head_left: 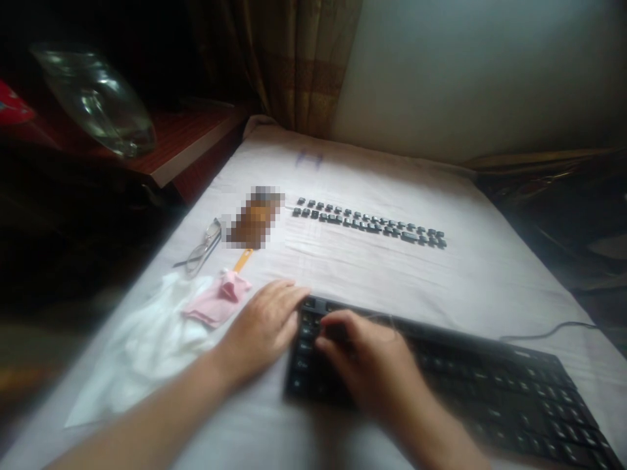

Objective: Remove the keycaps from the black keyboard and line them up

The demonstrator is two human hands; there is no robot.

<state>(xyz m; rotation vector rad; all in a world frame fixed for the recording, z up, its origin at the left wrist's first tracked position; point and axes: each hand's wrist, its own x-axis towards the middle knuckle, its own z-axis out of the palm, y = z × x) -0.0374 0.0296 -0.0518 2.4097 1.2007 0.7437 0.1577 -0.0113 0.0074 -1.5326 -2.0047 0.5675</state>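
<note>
Black keyboard (470,375), pale key legends; 2 rows loose black keycaps (375,228) beyond.

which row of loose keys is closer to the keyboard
The front row, between the back row and the keyboard; the back row lies beyond it.

Dull black plastic forms the keyboard (470,385), while the loose keys (373,228) show smooth plastic with small glints on a wrinkled, matt cloth sheet (372,274). Soft pink cloth (218,303) lies beside crumpled white material (151,333), fabric or thin film, hard to tell. The orange handle (243,260) looks like smooth plastic. Polished, reddish wood tops the table (196,130); the vase (105,104) is clear and glossy, the curtain (304,59) folded fabric, the wall (441,72) smooth and matt.
</note>
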